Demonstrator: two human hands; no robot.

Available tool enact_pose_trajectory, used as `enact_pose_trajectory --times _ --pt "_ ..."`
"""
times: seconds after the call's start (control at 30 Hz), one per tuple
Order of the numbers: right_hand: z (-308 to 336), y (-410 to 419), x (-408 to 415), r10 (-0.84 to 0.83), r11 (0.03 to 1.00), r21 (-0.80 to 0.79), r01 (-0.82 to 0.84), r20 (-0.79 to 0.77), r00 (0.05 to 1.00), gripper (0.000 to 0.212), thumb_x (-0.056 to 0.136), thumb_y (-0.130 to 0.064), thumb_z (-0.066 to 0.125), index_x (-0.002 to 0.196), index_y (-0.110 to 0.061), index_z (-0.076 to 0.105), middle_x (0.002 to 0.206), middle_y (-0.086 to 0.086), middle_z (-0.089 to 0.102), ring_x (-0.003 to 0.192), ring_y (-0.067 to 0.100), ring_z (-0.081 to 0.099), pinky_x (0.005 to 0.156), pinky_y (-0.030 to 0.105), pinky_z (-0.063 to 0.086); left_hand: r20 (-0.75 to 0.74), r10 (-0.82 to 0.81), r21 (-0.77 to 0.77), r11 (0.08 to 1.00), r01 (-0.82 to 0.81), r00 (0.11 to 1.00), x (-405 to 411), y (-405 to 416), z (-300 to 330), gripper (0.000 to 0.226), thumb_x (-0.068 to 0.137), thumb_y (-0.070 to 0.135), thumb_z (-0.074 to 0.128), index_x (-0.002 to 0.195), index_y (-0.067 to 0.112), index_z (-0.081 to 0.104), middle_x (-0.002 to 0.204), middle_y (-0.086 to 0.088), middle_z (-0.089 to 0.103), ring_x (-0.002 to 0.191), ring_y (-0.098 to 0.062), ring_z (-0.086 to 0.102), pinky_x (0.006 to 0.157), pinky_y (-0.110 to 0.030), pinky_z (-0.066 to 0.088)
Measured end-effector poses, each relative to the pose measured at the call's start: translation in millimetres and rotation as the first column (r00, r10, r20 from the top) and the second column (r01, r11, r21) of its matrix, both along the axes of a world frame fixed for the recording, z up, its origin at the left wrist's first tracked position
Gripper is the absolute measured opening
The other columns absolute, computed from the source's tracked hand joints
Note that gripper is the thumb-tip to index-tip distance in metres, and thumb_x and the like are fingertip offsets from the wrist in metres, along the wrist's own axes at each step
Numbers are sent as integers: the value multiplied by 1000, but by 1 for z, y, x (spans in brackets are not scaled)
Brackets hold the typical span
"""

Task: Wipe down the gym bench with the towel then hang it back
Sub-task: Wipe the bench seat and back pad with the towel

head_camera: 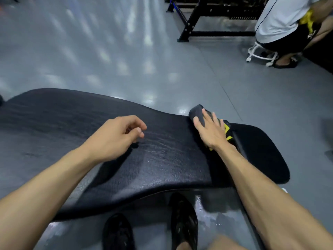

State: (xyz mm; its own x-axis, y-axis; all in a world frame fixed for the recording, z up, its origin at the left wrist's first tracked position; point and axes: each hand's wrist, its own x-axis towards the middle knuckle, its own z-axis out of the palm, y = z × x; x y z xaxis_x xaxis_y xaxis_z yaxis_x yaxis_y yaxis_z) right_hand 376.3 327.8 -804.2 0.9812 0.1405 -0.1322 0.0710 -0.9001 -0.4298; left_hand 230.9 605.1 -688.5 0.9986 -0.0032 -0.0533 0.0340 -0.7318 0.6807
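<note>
1. the towel is pressed flat against the worktop under the right hand, fingers spread, at the seam by the yellow strap.
2. the left hand is held loosely curled above the pad, empty.
3. the towel is judged soft and light (likely to bunch), best gathered at a folded edge.

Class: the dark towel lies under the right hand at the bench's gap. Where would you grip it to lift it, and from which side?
Probably the bunched far end of the towel, from above. It humps up clear of the bench pad, so the fingers of the right hand, now lying flat on it, could curl over and pinch that fold. The rest is pressed flat underneath.
</note>
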Motion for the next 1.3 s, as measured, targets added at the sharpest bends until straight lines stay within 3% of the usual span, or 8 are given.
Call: enact_pose_trajectory --times 0.1,0.3,0.5,0.57,0.73,0.83,1.17,1.3 --pt "9 46 -15 199 979 23 -201 73 977 64 106 -59 21 163 -31 15 172 -12 9 160 19 -5 127 49 -7 16 71 42 997 -72 997 2 18 -1 15 98 20 59 98 33 67 86 25 74 74 9 62 67 -13 41" --pt "11 51 -135 782 583 -17 -812 285 555 57 107 -59 28 161 -47 14 171 -20 4 159 17 -9 125 41 -14 71 141 77 986 -146 987 -3 23 14 16 98 19 57 101 32 67 86 23 75 77 7 62 72 -20 45" --pt "29 60 -55 412 901 108 -420 87 907 62 108 -53 27 164 -29 14 172 -6 12 158 9 -4 128 41 -6 65 196 104 974 -202 978 -44 34 32 18 98 18 56 101 32 67 88 23 75 75 5 62 73 -22 45" --pt "34 84 -65 407 911 38 -410 66 911 62 107 -56 22 163 -29 19 173 -10 1 159 18 -11 127 46 -9 51 209 136 967 -215 976 -61 42 41 21 97 15 56 98 32 68 87 23 75 72 6 61 67 -19 43" --pt "32 109 -158 850 512 -93 -854 198 488 63 101 -68 17 160 -50 6 170 -20 -10 156 20 -24 123 46 -21 25 231 290 929 -228 973 -99 63 63 22 97 15 55 97 33 67 86 19 75 71 15 58 62 -8 38" --pt "40 107 -162 909 408 -152 -900 160 385 64 101 -69 27 158 -55 0 169 -23 -14 155 18 -27 122 44 -23 12 213 334 920 -205 977 -111 71 62 24 98 14 55 98 35 66 88 20 73 75 17 58 65 -6 39" --pt "40 171 -50 719 695 -82 -715 89 689 80 85 -83 13 157 -51 2 156 -41 -17 157 9 -11 127 48 -4 57 173 311 933 -183 983 -118 138 24 26 96 5 57 98 27 71 88 15 73 84 10 62 72 -2 38" --pt "44 230 0 571 818 -107 -565 41 820 72 96 -75 20 161 -45 8 169 -26 -6 159 16 -6 127 50 -2 150 162 301 932 -201 975 -111 183 39 28 95 5 56 98 28 72 88 15 71 79 14 58 68 -2 37"
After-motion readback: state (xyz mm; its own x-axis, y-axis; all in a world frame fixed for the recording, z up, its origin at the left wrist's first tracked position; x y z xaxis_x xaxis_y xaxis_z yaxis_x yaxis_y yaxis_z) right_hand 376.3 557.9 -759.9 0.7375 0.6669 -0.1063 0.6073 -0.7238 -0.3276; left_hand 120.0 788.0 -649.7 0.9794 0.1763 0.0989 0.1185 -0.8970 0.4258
